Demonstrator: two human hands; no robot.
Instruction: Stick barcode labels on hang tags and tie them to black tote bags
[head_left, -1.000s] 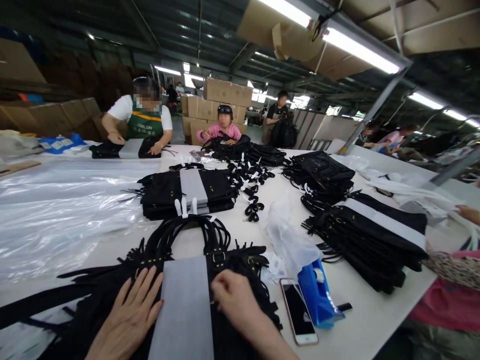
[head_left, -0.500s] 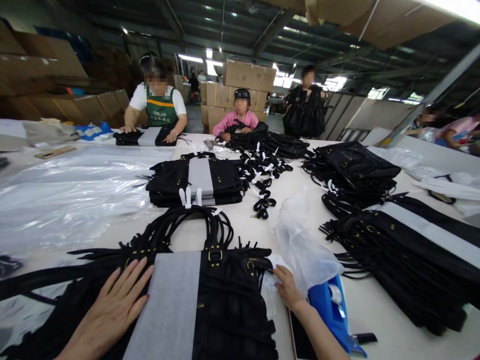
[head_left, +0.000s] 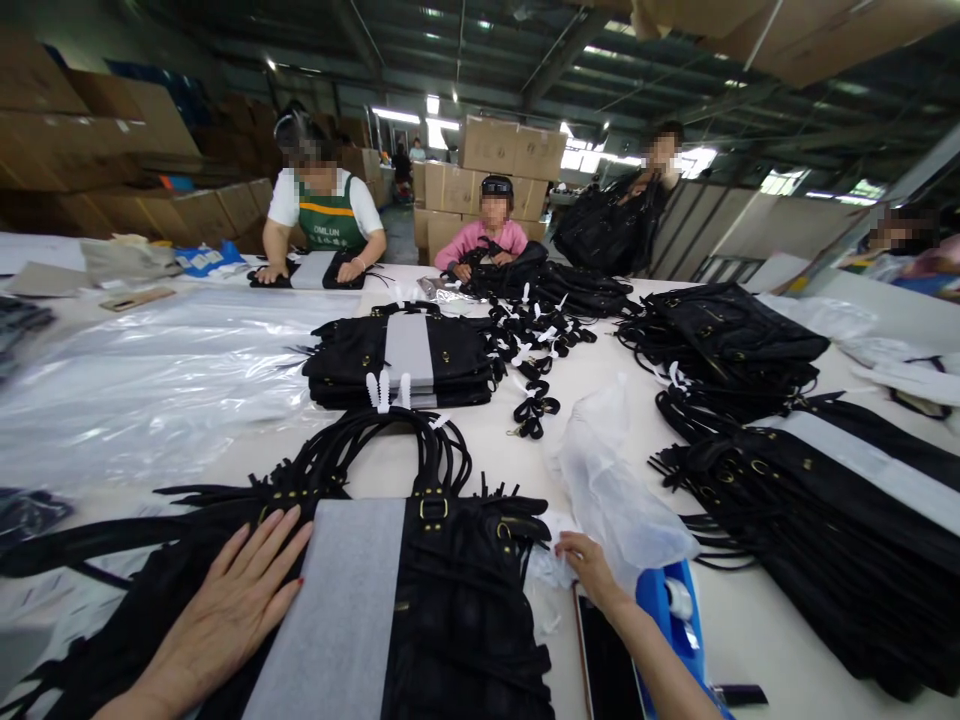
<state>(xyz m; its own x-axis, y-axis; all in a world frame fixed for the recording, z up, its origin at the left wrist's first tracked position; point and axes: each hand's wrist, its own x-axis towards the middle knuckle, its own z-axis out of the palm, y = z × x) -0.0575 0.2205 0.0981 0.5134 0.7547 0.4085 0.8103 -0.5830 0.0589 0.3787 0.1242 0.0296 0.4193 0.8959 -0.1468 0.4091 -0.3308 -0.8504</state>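
A black fringed handbag (head_left: pixel 469 600) lies before me on the table, with a grey-white paper band (head_left: pixel 334 590) around its middle. Its looped handles (head_left: pixel 431 455) point away from me, and white ties (head_left: pixel 379 392) stick up from them. My left hand (head_left: pixel 240 590) rests flat on the bag, left of the band, fingers spread. Just beyond the bag's right side, my right hand (head_left: pixel 592 572) has its fingertips drawn together at some crumpled clear plastic (head_left: pixel 550 570). Whatever lies between those fingertips is too small to make out.
Right of me are a phone (head_left: pixel 604 660), a blue tape dispenser (head_left: pixel 694 610) and a whitish plastic bag (head_left: pixel 607 490). Stacked black bags (head_left: pixel 832 530) flank them; another banded stack (head_left: pixel 360 355) and small straps (head_left: pixel 536 405) lie ahead. Clear plastic sheets (head_left: pixel 172 370) cover the left. Co-workers stand opposite.
My right hand has drawn slightly away from the bag's edge, its fingers curling in. My left hand stays on the bag. A standing person at the back has shifted right with black bags.
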